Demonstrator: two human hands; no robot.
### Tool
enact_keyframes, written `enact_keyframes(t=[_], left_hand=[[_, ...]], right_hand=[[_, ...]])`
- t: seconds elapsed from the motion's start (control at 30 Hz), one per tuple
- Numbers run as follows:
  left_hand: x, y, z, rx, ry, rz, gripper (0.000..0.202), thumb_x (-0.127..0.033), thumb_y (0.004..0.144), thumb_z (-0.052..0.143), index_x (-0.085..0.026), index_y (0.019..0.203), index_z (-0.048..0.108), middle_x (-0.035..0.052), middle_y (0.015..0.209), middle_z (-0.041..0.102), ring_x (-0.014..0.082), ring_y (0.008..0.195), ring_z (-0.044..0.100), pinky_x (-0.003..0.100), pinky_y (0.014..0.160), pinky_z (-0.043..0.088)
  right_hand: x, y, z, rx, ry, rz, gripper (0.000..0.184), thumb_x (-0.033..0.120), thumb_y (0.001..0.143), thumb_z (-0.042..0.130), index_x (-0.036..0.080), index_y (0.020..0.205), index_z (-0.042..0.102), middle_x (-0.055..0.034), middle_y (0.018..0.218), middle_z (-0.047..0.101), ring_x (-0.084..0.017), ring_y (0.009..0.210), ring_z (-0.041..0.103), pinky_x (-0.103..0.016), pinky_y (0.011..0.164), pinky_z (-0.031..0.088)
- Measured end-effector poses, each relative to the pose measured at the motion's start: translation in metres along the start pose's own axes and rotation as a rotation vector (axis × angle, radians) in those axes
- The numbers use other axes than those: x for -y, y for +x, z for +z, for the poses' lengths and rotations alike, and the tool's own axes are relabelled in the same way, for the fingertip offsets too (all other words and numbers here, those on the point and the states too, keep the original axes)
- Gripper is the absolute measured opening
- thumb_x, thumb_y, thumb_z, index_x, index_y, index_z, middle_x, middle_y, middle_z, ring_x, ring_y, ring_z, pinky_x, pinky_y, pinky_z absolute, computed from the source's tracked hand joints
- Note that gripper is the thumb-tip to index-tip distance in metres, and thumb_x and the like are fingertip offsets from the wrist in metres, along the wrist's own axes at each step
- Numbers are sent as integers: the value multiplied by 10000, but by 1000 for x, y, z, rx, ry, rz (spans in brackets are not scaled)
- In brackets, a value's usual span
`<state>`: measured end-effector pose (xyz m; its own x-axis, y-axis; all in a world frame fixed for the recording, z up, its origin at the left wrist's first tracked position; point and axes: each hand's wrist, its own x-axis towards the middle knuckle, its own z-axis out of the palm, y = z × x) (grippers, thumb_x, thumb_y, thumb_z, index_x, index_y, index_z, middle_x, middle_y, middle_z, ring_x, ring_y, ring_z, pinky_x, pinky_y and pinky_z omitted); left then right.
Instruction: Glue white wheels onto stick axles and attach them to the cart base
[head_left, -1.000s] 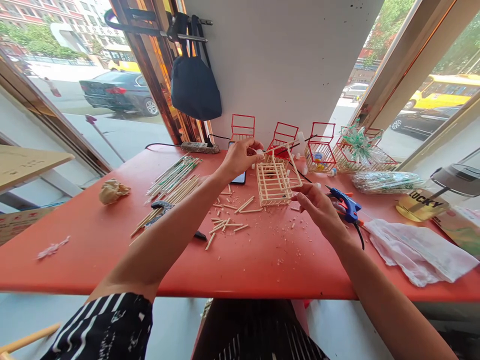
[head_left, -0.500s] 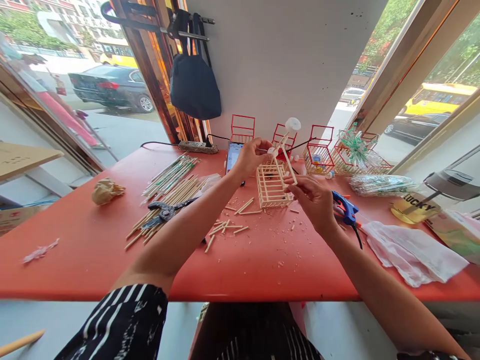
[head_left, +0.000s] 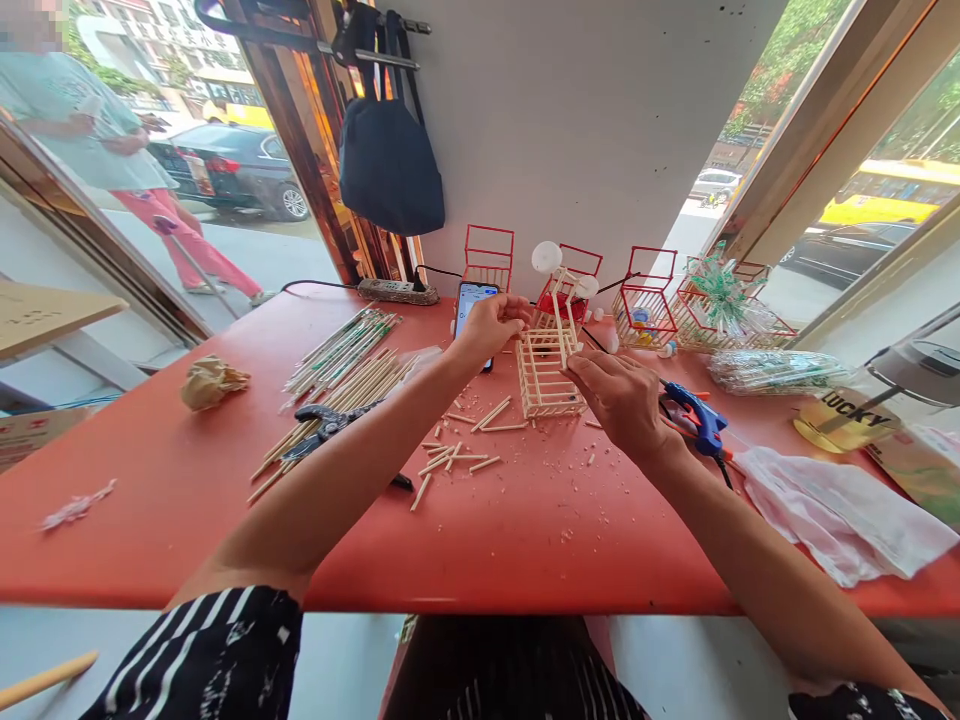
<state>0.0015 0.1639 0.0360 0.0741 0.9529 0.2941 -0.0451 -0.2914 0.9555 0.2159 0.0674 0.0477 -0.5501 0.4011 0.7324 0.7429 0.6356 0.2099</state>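
Observation:
A small cage of pale wooden sticks stands on the red table. Above it a stick frame with white round caps stands upright on the cage's top. My right hand pinches the lower end of that frame at the cage's right edge. My left hand rests with curled fingers against the cage's upper left corner, in front of a phone.
A blue glue gun lies right of my right hand, white cloth beyond it. Loose sticks, pliers and long stick bundles lie left. Red wire baskets line the wall. A person walks outside the window.
The capped stick frame has swung from tilted right to upright over the cage. My left hand dropped to the cage's corner. A person has come into view outside.

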Motion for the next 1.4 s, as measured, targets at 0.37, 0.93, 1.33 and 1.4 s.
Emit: enact_keyframes(t=[0.37, 0.93, 1.33, 1.4], left_hand=[[-5, -59, 1, 57, 311, -6, 80, -200, 850, 658, -148, 836, 717, 5, 702, 690, 119, 606, 608, 248, 598, 479], [11, -91, 23, 108, 806, 611, 238, -146, 991, 540, -194, 1084, 754, 80, 1017, 674, 204, 975, 633, 327, 873, 520], [7, -98, 25, 184, 1057, 598, 277, -212, 1034, 480, -157, 893, 712, 99, 987, 685, 231, 946, 569, 350, 864, 475], [7, -99, 25, 182, 1080, 601, 261, -210, 1033, 483, -166, 922, 715, 96, 1014, 692, 232, 961, 569, 354, 873, 473]], right_hand=[[-3, -4, 6, 323, -119, -150, 207, 105, 1010, 529, 170, 948, 716, -68, 900, 733, -199, 847, 599, -318, 678, 322], [-2, 8, 7, 579, -89, -205, 179, 44, 964, 565, 107, 933, 729, -106, 866, 708, -210, 832, 577, -320, 657, 331], [-2, 11, 7, 627, -61, -172, 211, 67, 988, 558, 132, 907, 742, -86, 863, 691, -179, 781, 577, -303, 629, 296], [-2, 11, 7, 629, -55, -155, 203, 86, 994, 565, 133, 907, 742, -82, 871, 695, -179, 787, 579, -303, 632, 289]])
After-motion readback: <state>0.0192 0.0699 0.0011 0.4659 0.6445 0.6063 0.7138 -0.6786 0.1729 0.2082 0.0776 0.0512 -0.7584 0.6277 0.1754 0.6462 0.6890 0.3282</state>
